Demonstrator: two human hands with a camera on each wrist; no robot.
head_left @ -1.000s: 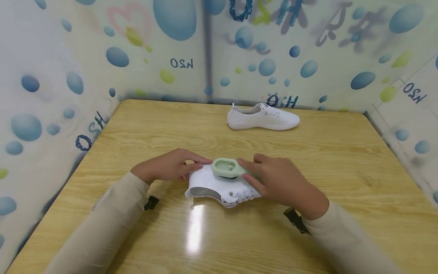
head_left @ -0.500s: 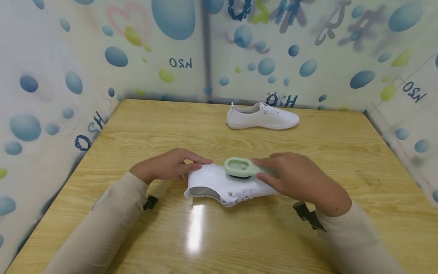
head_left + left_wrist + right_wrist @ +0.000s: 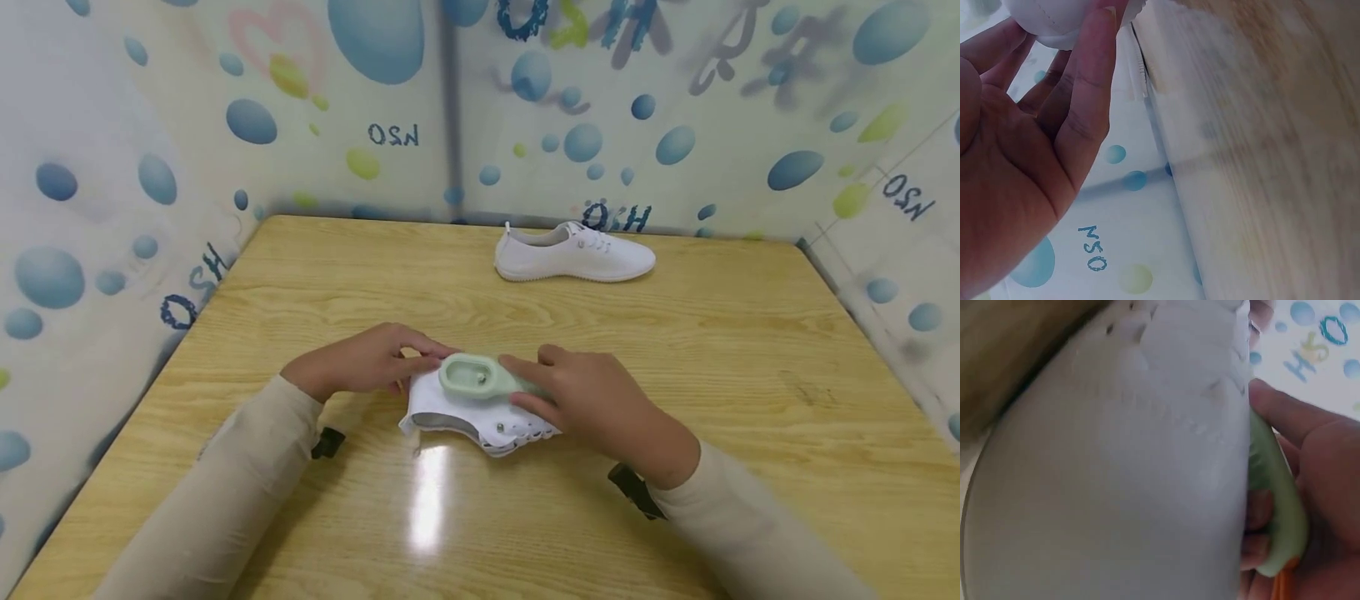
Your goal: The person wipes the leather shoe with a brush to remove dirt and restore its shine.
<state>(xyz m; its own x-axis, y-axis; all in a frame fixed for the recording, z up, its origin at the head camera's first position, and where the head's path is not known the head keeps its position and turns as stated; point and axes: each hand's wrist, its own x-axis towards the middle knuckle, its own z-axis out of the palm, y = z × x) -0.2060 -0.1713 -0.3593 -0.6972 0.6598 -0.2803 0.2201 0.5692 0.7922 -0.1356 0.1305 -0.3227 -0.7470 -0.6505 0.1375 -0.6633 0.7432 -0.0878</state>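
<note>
A white lace-up shoe (image 3: pixel 487 411) lies on its side on the wooden table, its opening facing me. My left hand (image 3: pixel 367 362) grips it at the heel, thumb on the upper side; in the left wrist view the fingers reach up to the white heel (image 3: pixel 1054 19). A light green brush (image 3: pixel 465 377) is held by its handle in my right hand (image 3: pixel 600 400), its head over the side of the shoe close to the left fingertips. In the right wrist view the toe hides part of the green handle (image 3: pixel 1285 506), which has an orange cord at its end. The bristles are hidden.
A second white shoe (image 3: pixel 573 257) stands upright at the back of the table (image 3: pixel 375 275), toe pointing right. Behind the table and along both sides rise walls (image 3: pixel 405 183) with blue and green dots. Dark straps (image 3: pixel 636 492) show at both wrists.
The brush first slid right along the shoe toward the toe, then came back left, now nearer the heel than before. The left hand and the shoe stay nearly in place.
</note>
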